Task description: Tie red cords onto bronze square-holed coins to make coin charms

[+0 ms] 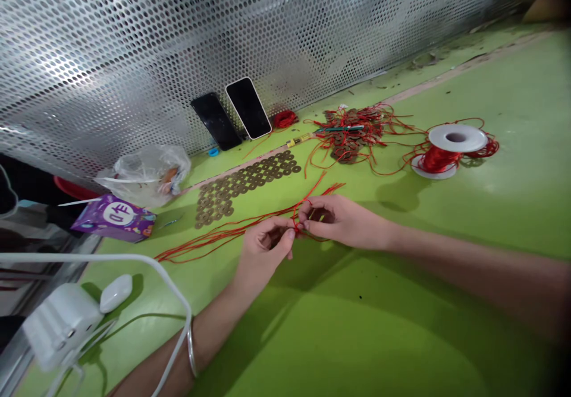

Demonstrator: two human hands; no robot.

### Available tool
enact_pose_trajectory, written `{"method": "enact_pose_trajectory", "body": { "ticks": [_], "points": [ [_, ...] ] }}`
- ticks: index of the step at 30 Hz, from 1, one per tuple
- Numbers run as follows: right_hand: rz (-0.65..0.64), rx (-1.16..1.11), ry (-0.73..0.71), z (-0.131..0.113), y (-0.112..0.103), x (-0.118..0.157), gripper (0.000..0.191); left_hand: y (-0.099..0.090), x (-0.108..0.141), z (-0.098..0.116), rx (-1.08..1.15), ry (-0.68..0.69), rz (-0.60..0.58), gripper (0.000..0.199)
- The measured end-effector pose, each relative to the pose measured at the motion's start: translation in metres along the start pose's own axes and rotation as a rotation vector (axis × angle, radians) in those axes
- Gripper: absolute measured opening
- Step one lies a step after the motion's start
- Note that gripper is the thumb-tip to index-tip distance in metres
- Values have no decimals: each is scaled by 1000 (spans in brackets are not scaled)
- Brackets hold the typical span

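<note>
Near the middle of the green table, my left hand (pixel 267 245) pinches a thin red cord (pixel 295 214) between thumb and forefinger. Close against it, my right hand (pixel 332 219) has its fingers curled round the same cord, which forms a small loop between the two. Whether a coin sits at the pinch is hidden by the fingertips. Behind my hands lies a bundle of long red cords (pixel 214 238), running from left to right. Just beyond are rows of round brown coins with holes (pixel 250 178), laid flat edge to edge.
A heap of coins tied with red cord (pixel 352 135) lies behind, with a white spool of red cord (pixel 457 140) to its right. Two phones (pixel 250 109) lean on the perforated metal panel (pixel 285 34). At left are a purple carton (pixel 118 217), plastic bag (pixel 147 174), white charger (pixel 65 323) and white cable (pixel 147 259).
</note>
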State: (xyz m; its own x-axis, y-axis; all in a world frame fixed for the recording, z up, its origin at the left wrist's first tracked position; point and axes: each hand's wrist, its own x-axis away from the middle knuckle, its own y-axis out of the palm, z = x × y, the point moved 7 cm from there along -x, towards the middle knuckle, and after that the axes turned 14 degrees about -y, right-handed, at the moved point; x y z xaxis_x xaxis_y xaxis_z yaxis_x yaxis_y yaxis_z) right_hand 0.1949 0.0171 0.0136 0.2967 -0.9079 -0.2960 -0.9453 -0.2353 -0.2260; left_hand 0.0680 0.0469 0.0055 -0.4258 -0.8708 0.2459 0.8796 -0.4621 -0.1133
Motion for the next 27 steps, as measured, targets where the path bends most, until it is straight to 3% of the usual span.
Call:
{"method": "enact_pose_trajectory", "body": {
  "ticks": [15,19,27],
  "points": [
    [69,-107,67,4,-2,1,8,4,-1,-1,82,-40,-37,21],
    [26,-67,59,3,1,1,12,3,-1,-1,49,-42,-20,21],
    [78,5,2,-1,-5,0,12,3,1,2,-40,-30,17,16]
  ]
}}
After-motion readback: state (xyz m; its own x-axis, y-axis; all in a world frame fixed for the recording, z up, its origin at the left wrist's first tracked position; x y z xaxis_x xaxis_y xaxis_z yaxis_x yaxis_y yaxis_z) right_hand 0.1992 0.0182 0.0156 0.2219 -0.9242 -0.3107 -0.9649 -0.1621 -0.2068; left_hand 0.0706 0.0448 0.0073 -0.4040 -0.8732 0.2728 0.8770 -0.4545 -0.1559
